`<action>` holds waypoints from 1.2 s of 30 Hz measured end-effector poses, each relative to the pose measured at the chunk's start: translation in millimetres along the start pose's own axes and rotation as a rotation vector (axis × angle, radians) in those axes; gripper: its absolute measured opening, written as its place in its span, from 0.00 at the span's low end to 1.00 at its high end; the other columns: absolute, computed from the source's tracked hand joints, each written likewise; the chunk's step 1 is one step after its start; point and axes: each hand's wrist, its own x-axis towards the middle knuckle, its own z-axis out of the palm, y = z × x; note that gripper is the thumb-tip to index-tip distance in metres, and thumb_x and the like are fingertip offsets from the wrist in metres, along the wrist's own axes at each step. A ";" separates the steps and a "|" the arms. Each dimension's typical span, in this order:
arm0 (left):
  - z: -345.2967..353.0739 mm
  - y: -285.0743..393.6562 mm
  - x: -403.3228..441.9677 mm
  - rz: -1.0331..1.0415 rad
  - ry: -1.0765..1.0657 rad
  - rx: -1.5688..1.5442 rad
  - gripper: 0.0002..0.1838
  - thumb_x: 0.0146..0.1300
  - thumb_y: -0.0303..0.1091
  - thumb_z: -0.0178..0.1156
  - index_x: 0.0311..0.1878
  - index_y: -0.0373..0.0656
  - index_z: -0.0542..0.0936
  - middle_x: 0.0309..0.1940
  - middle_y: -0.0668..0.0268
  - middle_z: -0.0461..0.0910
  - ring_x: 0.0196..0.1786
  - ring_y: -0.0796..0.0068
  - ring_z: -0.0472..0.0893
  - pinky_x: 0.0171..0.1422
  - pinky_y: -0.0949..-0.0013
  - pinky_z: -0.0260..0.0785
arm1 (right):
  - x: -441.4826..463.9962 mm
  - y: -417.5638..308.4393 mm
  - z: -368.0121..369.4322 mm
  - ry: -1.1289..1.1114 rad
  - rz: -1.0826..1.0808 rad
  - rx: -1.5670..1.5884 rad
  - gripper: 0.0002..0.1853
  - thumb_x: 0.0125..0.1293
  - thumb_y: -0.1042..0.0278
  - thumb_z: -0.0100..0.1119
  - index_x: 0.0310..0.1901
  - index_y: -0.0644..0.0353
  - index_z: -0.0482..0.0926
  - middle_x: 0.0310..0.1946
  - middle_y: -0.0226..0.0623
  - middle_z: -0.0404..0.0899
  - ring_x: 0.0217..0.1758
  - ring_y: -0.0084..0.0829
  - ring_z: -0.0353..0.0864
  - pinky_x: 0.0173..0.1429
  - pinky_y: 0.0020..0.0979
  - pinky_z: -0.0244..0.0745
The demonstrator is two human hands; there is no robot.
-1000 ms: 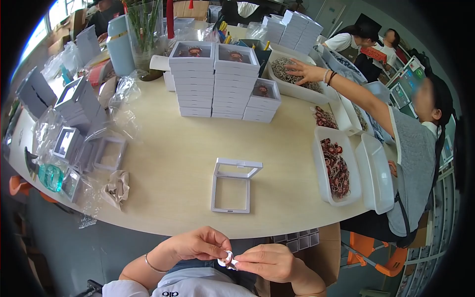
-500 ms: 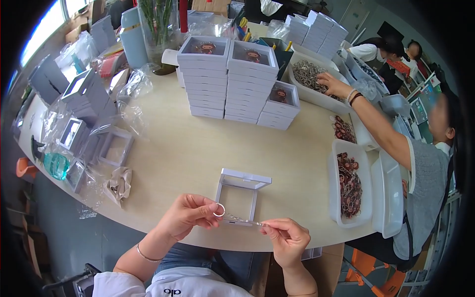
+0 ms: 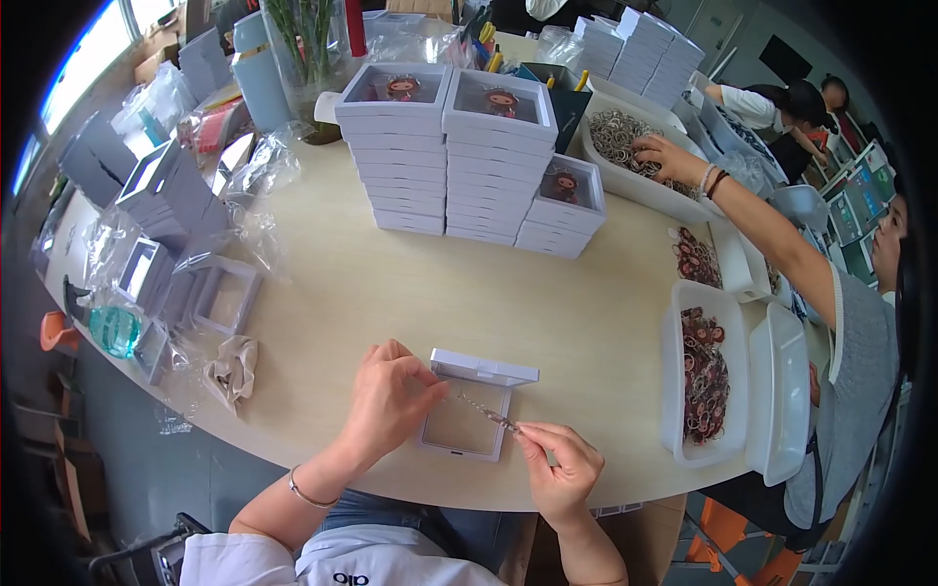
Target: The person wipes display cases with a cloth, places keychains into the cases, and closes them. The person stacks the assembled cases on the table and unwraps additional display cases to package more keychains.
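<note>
A keychain point(image 3: 480, 405) is stretched between my two hands, over an open white display case point(image 3: 463, 420). The fingers of my left hand point(image 3: 391, 398) are pinched at its ring end, with the ring itself mostly hidden. My right hand point(image 3: 559, 467) pinches the other end, where a small dark charm partly shows. The case lies near the table's front edge, its framed lid point(image 3: 486, 368) raised at the back. Behind it stand stacks of white cases point(image 3: 399, 156) with reddish-brown figures under their clear tops.
A white bin of figure keychains point(image 3: 705, 381) stands at the right, beside a nested bin point(image 3: 779, 396). A co-worker's hand point(image 3: 669, 161) is in a bin of metal rings point(image 3: 618, 137). At left are grey frames point(image 3: 227, 298), plastic wrap point(image 3: 259, 176) and a cloth point(image 3: 232, 373).
My hands have risen from my lap to above the case, and the keychain is now stretched out between them. The camera view has shifted. The co-worker's hand has moved within the ring bin.
</note>
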 end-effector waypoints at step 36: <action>-3.7 0.4 3.3 0.011 -0.046 0.096 0.09 0.49 0.30 0.71 0.27 0.39 0.80 0.39 0.57 0.76 0.43 0.56 0.78 0.47 0.59 0.71 | -5.0 -1.4 24.3 -0.356 -0.352 -0.352 0.10 0.52 0.76 0.62 0.38 0.68 0.81 0.39 0.40 0.81 0.39 0.35 0.81 0.41 0.34 0.76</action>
